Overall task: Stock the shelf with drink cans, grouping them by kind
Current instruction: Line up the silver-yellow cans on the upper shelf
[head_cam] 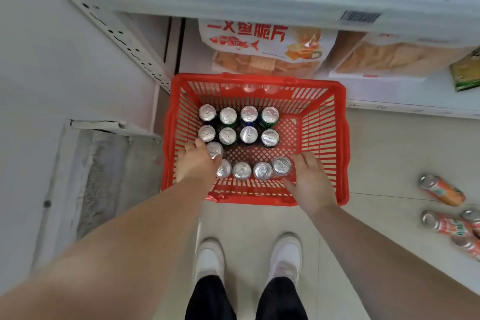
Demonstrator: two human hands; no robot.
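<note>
A red plastic basket (pixel 322 138) stands on the floor before the shelf and holds several upright drink cans, seen from above as silver tops. My left hand (pixel 196 161) reaches into its near left corner and grips a can (pixel 215 149) that sits slightly raised beside the others. My right hand (pixel 309 176) curls around the rightmost can (pixel 281 165) of the near row. Two more cans (pixel 242 170) of that row stand between my hands. Two rows of cans (pixel 248 135) fill the far left part of the basket.
Several orange cans (pixel 441 189) lie on the floor tiles at the right. The low white shelf (pixel 415 104) behind the basket carries snack bags (pixel 267 47) and a green packet (pixel 465 73). A perforated shelf upright (pixel 122 34) runs at the left. My white shoes (pixel 210 260) stand near the basket.
</note>
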